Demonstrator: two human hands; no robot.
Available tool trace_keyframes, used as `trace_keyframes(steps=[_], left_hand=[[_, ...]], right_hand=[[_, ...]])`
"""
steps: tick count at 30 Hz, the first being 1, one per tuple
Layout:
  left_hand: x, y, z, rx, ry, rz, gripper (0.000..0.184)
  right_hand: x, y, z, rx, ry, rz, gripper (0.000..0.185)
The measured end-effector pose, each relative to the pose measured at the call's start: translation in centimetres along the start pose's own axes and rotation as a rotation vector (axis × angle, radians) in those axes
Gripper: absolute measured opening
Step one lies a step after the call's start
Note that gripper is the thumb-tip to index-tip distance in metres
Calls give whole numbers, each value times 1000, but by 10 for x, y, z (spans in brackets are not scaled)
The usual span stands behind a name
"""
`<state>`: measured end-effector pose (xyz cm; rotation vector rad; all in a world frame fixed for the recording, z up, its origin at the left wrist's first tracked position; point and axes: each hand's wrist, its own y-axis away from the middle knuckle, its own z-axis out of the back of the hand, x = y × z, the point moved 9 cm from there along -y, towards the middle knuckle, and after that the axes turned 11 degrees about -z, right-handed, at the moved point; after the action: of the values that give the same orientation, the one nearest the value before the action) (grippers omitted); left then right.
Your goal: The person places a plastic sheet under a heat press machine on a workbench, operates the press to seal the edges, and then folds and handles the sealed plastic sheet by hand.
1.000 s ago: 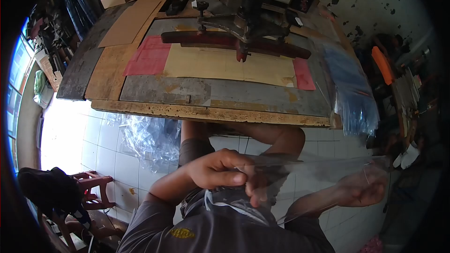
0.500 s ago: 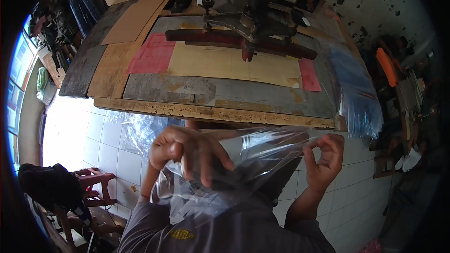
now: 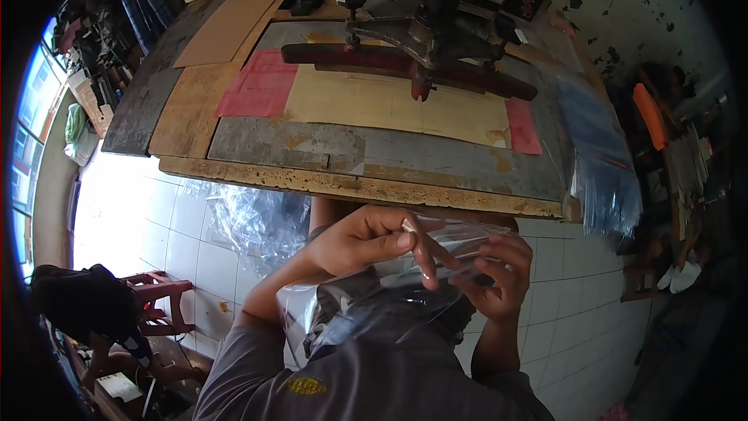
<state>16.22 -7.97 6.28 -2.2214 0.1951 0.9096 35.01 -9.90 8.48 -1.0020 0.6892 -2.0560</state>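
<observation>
Sagging between the two hands, a thin, clear, glossy plastic film (image 3: 389, 296) runs over the lap, just below the table's near edge. Its long axis slants: lower-left end, loose and glinting, points toward the left sleeve; upper-right end points toward the right fingers. Half a second ago it was pulled tauter, the hands farther apart; now slack and folded, right hand shifted inward, left hand moved right and turned so its fingers point across. Left hand (image 3: 370, 242): back uppermost, thumb lying close along a bent index finger, other fingers hanging down at the film; cannot tell whether they pinch it. Right hand (image 3: 500, 274): raised, forearm near upright, fingers curved and loosely spread, tips against the film, thumb reaching left; grip likewise unclear. Beyond, the wood-edged grey work table (image 3: 452, 175) carries a flat yellow sheet (image 3: 374, 105) with pink ends, under a dark red metal bar (image 3: 366, 57). Bluish clear plastic sheets (image 3: 604, 164) drape over its right side; crumpled clear plastic (image 3: 257, 222) lies below, left of the legs.
</observation>
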Motion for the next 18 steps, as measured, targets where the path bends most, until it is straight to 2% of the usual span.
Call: trace_keyframes(steps=[5,8,10,13,15,18], left_hand=[[-1,-3,7,-13,-22,167,26],[0,-3,5,125,-270,336,26],[-4,-8,8,250,-540,249,22],[-7,-15,4,325,-782,150,19],[-4,-20,-1,344,-871,137,18],[7,-25,-13,397,-941,139,19]], right_hand=[[-18,-6,-6,41,-204,-127,29],[-37,-4,-1,137,-311,-183,24],[-50,-3,1,249,-451,-298,22],[-41,-21,9,284,-536,-441,31],[-22,-36,12,203,-534,-538,46],[11,-53,3,275,-302,-501,60]])
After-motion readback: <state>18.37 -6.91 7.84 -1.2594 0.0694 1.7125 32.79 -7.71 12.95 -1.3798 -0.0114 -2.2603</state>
